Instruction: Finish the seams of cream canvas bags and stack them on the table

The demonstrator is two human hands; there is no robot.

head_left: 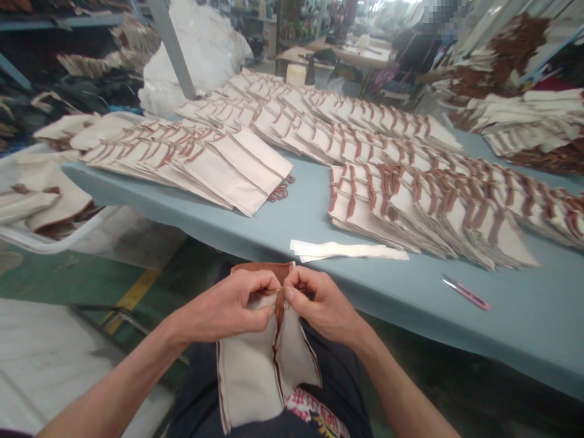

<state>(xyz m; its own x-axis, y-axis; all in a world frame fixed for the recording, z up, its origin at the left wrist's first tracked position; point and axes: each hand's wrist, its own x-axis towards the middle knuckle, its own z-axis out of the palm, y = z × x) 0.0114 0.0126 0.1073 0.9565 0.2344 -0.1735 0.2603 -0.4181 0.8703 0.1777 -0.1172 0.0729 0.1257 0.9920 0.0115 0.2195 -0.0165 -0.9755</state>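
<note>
Head view: a cream cloth pouch [250, 371] with brown trim hangs over the lap. The left hand [228, 307] and right hand [322, 304] are clenched, fingertips [269, 286] pinching its top seam from both sides. They seem to be aligning that edge; moving on calls for even pinches. Beyond the fingers, a blue table [274, 225] holds rows of pouches [219, 164].
</note>
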